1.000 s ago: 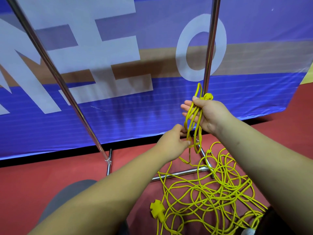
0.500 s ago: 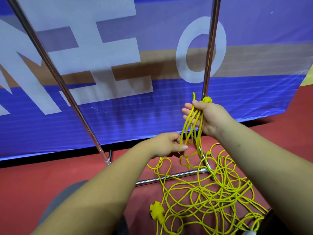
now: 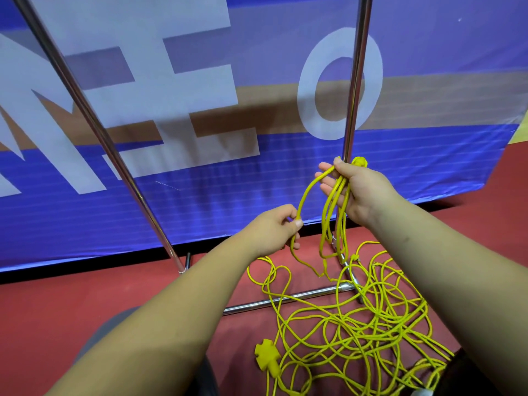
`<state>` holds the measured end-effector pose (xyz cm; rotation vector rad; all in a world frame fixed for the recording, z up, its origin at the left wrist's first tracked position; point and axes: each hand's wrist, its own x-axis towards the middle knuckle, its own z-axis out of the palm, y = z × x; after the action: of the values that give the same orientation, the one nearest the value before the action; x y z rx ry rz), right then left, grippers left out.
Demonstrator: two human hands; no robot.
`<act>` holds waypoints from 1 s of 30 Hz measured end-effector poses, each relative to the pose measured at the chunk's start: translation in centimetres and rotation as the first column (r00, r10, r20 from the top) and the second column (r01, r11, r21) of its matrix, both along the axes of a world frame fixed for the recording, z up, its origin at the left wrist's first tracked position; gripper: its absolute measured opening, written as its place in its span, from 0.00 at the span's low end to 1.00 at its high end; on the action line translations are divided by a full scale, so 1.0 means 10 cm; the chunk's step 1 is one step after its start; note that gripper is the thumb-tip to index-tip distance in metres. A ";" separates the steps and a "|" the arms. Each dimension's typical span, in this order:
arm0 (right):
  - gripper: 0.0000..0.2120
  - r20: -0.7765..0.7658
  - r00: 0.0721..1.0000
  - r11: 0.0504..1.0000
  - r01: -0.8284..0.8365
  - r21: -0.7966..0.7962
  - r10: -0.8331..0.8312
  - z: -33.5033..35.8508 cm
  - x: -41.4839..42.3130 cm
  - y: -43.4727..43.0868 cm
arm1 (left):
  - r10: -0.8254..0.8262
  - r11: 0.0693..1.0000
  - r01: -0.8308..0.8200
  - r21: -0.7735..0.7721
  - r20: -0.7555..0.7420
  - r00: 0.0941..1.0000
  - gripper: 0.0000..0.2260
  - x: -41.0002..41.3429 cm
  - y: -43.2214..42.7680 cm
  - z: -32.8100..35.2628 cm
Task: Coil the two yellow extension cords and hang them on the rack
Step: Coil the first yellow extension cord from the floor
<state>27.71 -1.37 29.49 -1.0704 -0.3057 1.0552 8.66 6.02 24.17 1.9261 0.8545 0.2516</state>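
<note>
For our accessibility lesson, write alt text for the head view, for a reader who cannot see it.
The right hand grips hanging loops of yellow cord while the left hand pinches another strand; a tangled pile lies on the red floor.

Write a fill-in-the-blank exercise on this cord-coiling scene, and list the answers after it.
1. The right hand grips a bundle of cord loops coloured ____.
2. The left hand pinches one strand that runs up to the ____ hand.
3. The uncoiled tangle lies on the floor, which is ____.

Missing words: yellow; right; red.
</note>
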 end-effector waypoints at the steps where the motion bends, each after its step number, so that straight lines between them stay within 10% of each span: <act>1: 0.07 -0.004 1.000 1.000 0.004 0.006 -0.004 0.01 0.01 0.00 | 0.001 1.000 -0.001 -0.027 0.030 1.000 0.07 0.01 -0.02 0.03; 9: 0.09 -0.039 0.999 1.000 -0.013 -0.008 0.013 -0.03 0.08 0.00 | -0.062 0.995 0.051 0.083 0.125 0.990 0.10 -0.13 -0.07 0.39; 18: 0.08 -0.169 0.981 0.993 -0.103 -0.062 0.091 -0.04 0.11 0.01 | -0.527 0.850 0.512 -0.126 -0.181 0.830 0.10 -0.37 -0.07 0.48; 30: 0.08 -0.134 0.916 0.925 -0.380 0.011 0.378 0.30 -0.02 -0.12 | -0.361 0.863 0.505 -0.030 -0.735 0.574 0.05 -0.31 0.23 -0.28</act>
<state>27.54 -2.61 32.44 -0.9682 -0.4081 1.4735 5.54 8.28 21.34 2.3749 0.8106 -0.8348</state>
